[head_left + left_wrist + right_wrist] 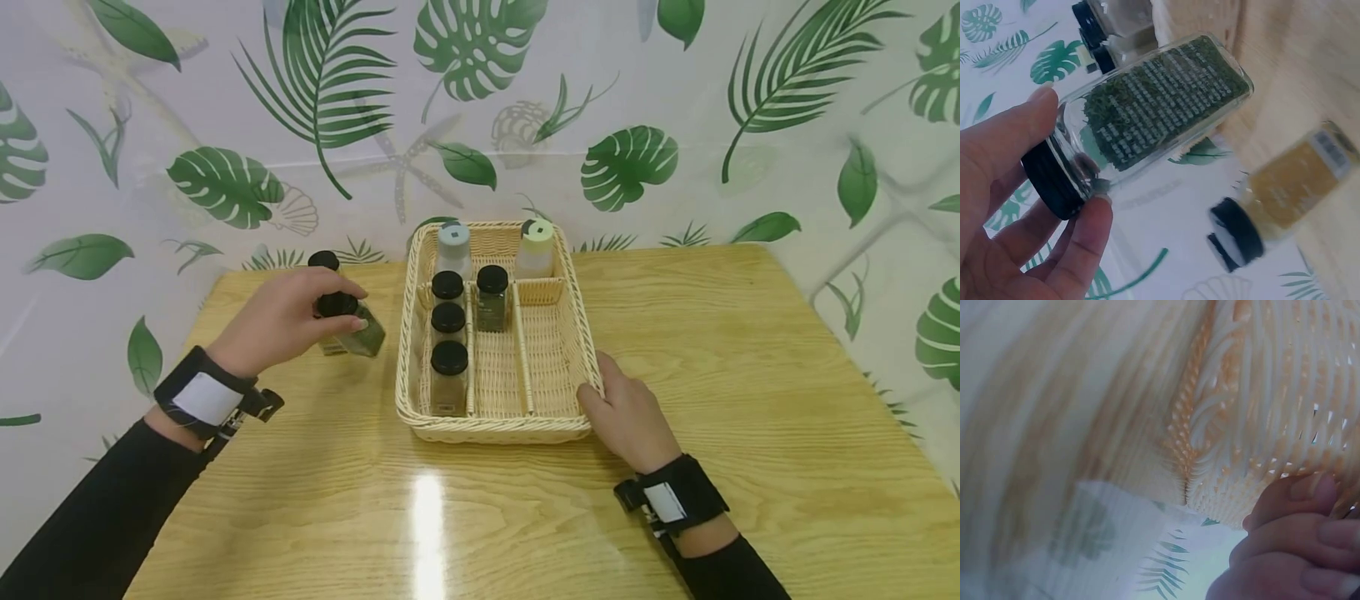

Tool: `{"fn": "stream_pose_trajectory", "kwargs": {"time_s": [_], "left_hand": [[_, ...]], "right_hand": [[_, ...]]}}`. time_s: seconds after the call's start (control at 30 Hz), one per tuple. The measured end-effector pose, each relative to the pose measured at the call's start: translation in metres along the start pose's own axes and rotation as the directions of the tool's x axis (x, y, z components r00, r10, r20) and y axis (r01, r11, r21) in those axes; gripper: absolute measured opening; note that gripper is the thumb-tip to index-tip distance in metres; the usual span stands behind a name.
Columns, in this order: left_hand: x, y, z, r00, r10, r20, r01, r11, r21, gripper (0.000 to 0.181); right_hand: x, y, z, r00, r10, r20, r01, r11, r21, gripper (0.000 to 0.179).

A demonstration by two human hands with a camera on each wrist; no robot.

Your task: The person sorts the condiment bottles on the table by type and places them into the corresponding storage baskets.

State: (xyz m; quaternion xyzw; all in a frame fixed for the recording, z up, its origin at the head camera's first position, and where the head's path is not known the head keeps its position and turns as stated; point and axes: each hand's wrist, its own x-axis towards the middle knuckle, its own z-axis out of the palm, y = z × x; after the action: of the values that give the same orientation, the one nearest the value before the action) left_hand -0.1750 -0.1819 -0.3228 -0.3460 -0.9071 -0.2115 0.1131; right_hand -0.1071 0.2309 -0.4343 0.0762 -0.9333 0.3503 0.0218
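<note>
My left hand (288, 317) pinches a clear glass spice jar (365, 336) by its black cap, tilted, left of the wicker basket (495, 429). Green dried herbs and rows of white lettering show on this jar in the left wrist view. Beside it there stands a jar of yellow-brown powder (1300, 181) with a black cap; in the head view the left hand partly hides the jars behind it. My right hand (630, 412) grips the basket's right rim near the front corner, its curled fingers (1291, 534) against the woven side in the right wrist view.
Three black-capped jars (449, 379) line the basket's left compartment. Another black-capped jar (492, 300) stands in the middle one. In the back section are a blue-grey-capped bottle (453, 248) and a yellow-green-capped bottle (536, 248). Leaf-patterned wall covering (525, 183) rises behind the wooden table (720, 350).
</note>
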Motion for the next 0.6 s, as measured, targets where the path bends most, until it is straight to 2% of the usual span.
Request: {"fn": "stream_pose_trajectory", "kwargs": {"time_s": [0.3,0.6], "left_hand": [[0.036,0.021,-0.004,0.997,0.079,-0.004,-0.079,0.996,-0.035,0.032],[0.061,0.040,-0.006,0.993,0.116,-0.028,-0.117,0.992,-0.049,0.030]], "right_hand": [[0.001,0.002,-0.001,1.000,-0.018,-0.019,0.017,1.000,-0.017,0.045],[-0.001,0.003,0.001,1.000,-0.008,-0.021,0.008,1.000,-0.007,0.044]]}}
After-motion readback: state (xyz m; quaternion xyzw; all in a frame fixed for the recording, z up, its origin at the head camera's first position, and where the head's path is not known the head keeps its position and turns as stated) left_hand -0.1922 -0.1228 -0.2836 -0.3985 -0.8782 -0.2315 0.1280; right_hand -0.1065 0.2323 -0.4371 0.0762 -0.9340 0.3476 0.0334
